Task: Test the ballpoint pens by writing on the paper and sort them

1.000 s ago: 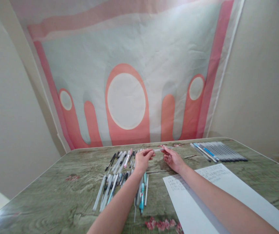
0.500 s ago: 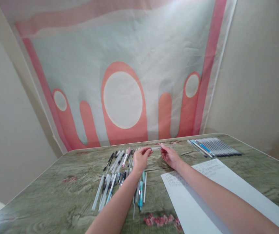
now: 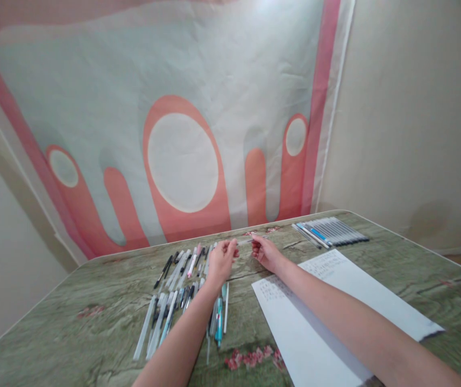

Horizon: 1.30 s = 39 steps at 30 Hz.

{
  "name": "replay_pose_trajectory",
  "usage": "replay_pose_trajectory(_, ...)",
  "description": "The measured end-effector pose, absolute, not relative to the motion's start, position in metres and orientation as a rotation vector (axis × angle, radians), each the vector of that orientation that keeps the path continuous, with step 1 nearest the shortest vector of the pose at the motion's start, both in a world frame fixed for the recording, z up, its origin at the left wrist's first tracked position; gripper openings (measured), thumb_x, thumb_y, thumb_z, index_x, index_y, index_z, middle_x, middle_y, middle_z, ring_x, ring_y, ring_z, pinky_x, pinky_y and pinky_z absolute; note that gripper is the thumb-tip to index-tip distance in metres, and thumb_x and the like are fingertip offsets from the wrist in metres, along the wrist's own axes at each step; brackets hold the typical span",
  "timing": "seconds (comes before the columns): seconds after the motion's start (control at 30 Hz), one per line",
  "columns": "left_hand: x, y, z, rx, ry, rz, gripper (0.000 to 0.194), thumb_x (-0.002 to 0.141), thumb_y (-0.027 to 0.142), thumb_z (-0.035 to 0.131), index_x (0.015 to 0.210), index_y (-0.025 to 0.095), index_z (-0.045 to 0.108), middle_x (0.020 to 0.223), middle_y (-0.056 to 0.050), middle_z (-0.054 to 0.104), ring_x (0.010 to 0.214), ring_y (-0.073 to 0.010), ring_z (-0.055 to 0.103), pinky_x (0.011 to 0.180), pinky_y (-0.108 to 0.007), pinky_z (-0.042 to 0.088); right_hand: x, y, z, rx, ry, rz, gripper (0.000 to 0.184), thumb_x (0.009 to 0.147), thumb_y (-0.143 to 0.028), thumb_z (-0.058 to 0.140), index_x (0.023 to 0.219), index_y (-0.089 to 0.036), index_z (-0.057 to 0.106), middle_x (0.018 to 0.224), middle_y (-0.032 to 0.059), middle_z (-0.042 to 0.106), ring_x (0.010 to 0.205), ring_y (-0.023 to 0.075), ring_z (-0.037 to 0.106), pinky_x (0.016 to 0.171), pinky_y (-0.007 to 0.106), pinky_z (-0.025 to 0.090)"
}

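Note:
My left hand [image 3: 221, 262] is held over the back of the table, right of the loose pens, its fingers closed at one end of a thin, pale, see-through pen [image 3: 245, 241]. My right hand [image 3: 269, 253] pinches the same pen from the other side, just above the top of a paper sheet [image 3: 327, 317]. The pen lies roughly level between the two hands; its detail is too small to make out. Below and left of my left hand, several loose pens lie in two groups, a back group [image 3: 179, 269] and a front group [image 3: 161, 322]. A turquoise pen [image 3: 219, 322] rests beside my left forearm.
At the back right, a row of clear pens [image 3: 339, 230] lies side by side, with blue and white ones at its left end. The wood-patterned table [image 3: 72, 333] has printed pink flowers [image 3: 252, 357]. A patterned red and grey sheet [image 3: 182, 156] hangs behind.
The camera view has turned a little to the right, so the table and pens appear shifted left. Both hands remain close together with the thin pen between them.

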State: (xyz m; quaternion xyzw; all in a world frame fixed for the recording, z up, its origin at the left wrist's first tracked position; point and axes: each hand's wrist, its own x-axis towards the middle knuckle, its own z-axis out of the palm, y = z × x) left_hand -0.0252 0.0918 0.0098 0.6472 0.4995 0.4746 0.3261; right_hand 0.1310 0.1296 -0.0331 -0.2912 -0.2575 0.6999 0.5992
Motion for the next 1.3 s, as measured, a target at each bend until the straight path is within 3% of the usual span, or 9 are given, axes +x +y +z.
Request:
replay_pose_trajectory(0.17, -0.027, 0.092, 0.009, 1.701, 1.331, 1.152, 0.037, 0.08, 0.048, 0.044, 0.073, 0.014, 0.056, 0.065, -0.005, 0.065, 0.056, -0.0155, 0.063, 0.047, -0.022, 0.045, 0.131, 0.13, -0.034, -0.679, -0.607, 1.623, 0.016, 0.067, -0.028, 0.067, 0.064, -0.017, 0.055, 0.051, -0.0053, 0.056, 0.039, 0.005, 0.046, 0.038, 0.017, 0.039)
replay_pose_trajectory(0.4, -0.03, 0.092, 0.006, 1.934, 1.314, 1.301, 0.019, 0.076, 0.032, 0.055, 0.082, 0.016, 0.063, 0.077, -0.005, 0.067, 0.071, -0.015, 0.062, 0.065, -0.024, 0.046, 0.131, 0.129, -0.035, -0.685, -0.611, 1.628, 0.017, 0.068, -0.027, 0.067, 0.062, -0.018, 0.054, 0.05, -0.0058, 0.056, 0.039, 0.0044, 0.046, 0.038, 0.016, 0.039)
replay_pose_trajectory(0.53, -0.03, 0.094, 0.003, 1.854, 1.335, 1.333, 0.034, 0.07, 0.033, 0.062, 0.099, 0.016, 0.058, 0.081, -0.006, 0.068, 0.072, -0.0153, 0.063, 0.066, -0.024, 0.047, 0.13, 0.129, -0.035, -0.697, -0.621, 1.622, 0.017, 0.068, -0.028, 0.066, 0.063, -0.018, 0.053, 0.049, -0.0046, 0.056, 0.039, 0.0054, 0.047, 0.038, 0.017, 0.039)
replay_pose_trajectory(0.67, -0.031, 0.097, -0.001, 1.77, 1.393, 1.15, 0.038, 0.079, 0.05, 0.045, 0.085, 0.015, 0.058, 0.069, -0.005, 0.067, 0.057, -0.0142, 0.063, 0.053, -0.023, 0.045, 0.129, 0.129, -0.036, -0.708, -0.632, 1.616, 0.018, 0.067, -0.028, 0.067, 0.063, -0.018, 0.054, 0.05, -0.005, 0.056, 0.039, 0.0052, 0.046, 0.038, 0.017, 0.039)
replay_pose_trajectory(0.77, -0.032, 0.097, -0.003, 1.769, 1.391, 1.088, 0.044, 0.083, 0.051, 0.034, 0.075, 0.015, 0.058, 0.067, -0.005, 0.066, 0.056, -0.0142, 0.063, 0.052, -0.022, 0.044, 0.129, 0.129, -0.036, -0.711, -0.637, 1.61, 0.019, 0.065, -0.029, 0.068, 0.062, -0.018, 0.054, 0.05, -0.0056, 0.056, 0.039, 0.005, 0.046, 0.038, 0.017, 0.038)
replay_pose_trajectory(1.03, -0.031, 0.094, -0.001, 1.917, 1.341, 1.214, 0.022, 0.078, 0.031, 0.052, 0.089, 0.016, 0.062, 0.079, -0.006, 0.068, 0.074, -0.016, 0.064, 0.07, -0.027, 0.047, 0.129, 0.127, -0.036, -0.692, -0.641, 1.606, 0.021, 0.064, -0.031, 0.07, 0.062, -0.017, 0.054, 0.051, -0.006, 0.056, 0.04, 0.0043, 0.046, 0.039, 0.017, 0.038)
replay_pose_trajectory(1.17, -0.031, 0.095, -0.001, 1.838, 1.386, 1.208, 0.039, 0.07, 0.033, 0.063, 0.104, 0.014, 0.057, 0.084, -0.008, 0.069, 0.075, -0.0174, 0.065, 0.068, -0.027, 0.047, 0.128, 0.127, -0.035, -0.699, -0.638, 1.607, 0.022, 0.064, -0.031, 0.071, 0.062, -0.017, 0.054, 0.051, -0.0058, 0.055, 0.04, 0.0046, 0.046, 0.039, 0.017, 0.038)
replay_pose_trajectory(1.23, -0.032, 0.095, -0.002, 1.774, 1.417, 1.118, 0.042, 0.074, 0.045, 0.056, 0.102, 0.014, 0.057, 0.078, -0.007, 0.069, 0.065, -0.0171, 0.065, 0.059, -0.026, 0.046, 0.128, 0.126, -0.035, -0.706, -0.636, 1.607, 0.022, 0.064, -0.031, 0.071, 0.062, -0.017, 0.054, 0.05, -0.0057, 0.055, 0.04, 0.0046, 0.046, 0.038, 0.017, 0.038)
replay_pose_trajectory(1.3, -0.032, 0.096, -0.003, 1.727, 1.434, 1.046, 0.046, 0.081, 0.054, 0.038, 0.088, 0.014, 0.059, 0.07, -0.006, 0.067, 0.055, -0.0159, 0.063, 0.052, -0.025, 0.044, 0.127, 0.126, -0.035, -0.713, -0.634, 1.606, 0.023, 0.064, -0.031, 0.071, 0.061, -0.017, 0.053, 0.05, -0.0056, 0.055, 0.04, 0.0046, 0.045, 0.038, 0.017, 0.038)
